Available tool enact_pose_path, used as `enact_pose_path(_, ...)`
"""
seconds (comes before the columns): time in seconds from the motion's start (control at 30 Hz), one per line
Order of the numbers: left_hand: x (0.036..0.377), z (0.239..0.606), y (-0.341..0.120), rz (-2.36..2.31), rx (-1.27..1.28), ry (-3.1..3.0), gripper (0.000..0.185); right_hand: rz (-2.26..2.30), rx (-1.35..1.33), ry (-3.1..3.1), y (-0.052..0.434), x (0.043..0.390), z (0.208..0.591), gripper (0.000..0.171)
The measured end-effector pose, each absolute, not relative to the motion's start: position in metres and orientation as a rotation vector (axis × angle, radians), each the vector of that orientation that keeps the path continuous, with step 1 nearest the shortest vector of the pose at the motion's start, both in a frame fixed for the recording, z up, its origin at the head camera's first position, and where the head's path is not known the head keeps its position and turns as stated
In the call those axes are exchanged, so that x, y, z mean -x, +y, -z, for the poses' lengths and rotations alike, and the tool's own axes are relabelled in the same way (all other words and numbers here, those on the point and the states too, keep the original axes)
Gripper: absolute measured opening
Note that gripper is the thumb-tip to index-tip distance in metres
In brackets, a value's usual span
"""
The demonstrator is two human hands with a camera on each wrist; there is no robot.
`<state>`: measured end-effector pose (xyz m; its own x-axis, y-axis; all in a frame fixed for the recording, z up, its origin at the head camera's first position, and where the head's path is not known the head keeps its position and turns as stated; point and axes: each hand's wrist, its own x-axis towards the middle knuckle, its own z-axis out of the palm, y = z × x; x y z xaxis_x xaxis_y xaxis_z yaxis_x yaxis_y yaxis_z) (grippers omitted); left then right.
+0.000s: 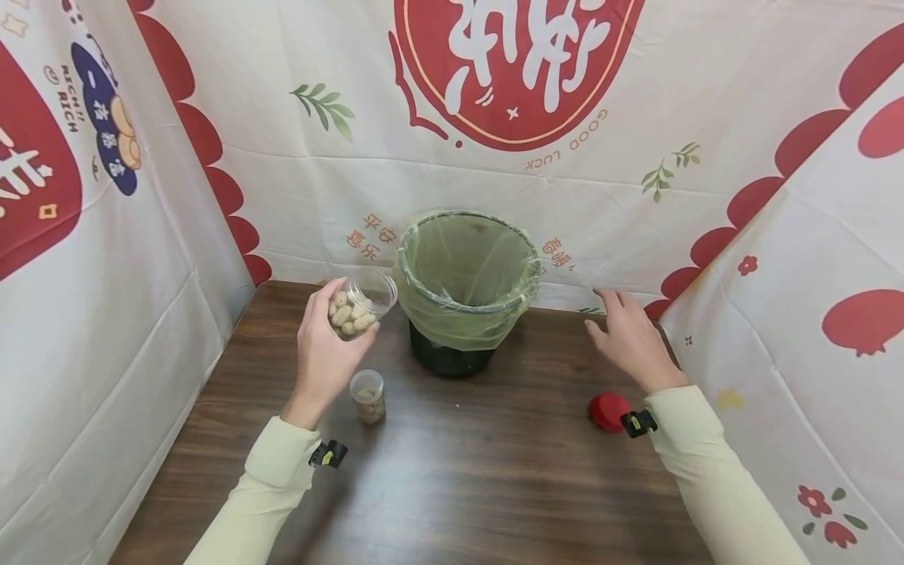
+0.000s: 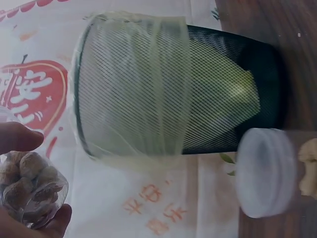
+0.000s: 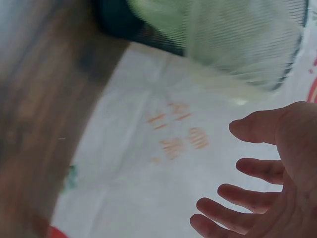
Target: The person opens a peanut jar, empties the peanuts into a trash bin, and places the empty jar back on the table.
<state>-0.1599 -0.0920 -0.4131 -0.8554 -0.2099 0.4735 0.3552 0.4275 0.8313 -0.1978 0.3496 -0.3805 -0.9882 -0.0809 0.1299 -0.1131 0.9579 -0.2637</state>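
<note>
A: Nearest on the wooden table?
B: A red lid at four o'clock and a small capped jar; only the left wrist view shows its white cap.
A: The hands?
B: The left hand grips an open clear jar of peanuts, tilted, at ten o'clock beside the bin. The right hand hovers, fingers spread, holding nothing.
A: Writing?
B: "GOOD LUCK" and "RICH" on the backdrop.
</note>
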Motion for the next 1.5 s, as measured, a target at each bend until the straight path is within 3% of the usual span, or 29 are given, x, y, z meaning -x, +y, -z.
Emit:
enact_pose_path(0.6, 0.191, 0.358, -0.073, 1.547, 0.194, -2.126, 0.083, -0.455, -0.311, -2.942, 0.295, 0.237, 0.304, 0.064)
enact_pose_path(1.1, 0.221, 0.329, -0.063, 1.706, 0.237, -2.102, 0.083, -0.566, -0.362, -3.041, 0.264, 0.287, 0.325, 0.065)
enact_pose_path(1.5, 0.249, 0.328, -0.057, 1.839, 0.173, -2.117, 0.082, -0.622, -0.302, -3.06, 0.245, 0.305, 0.349, 0.07)
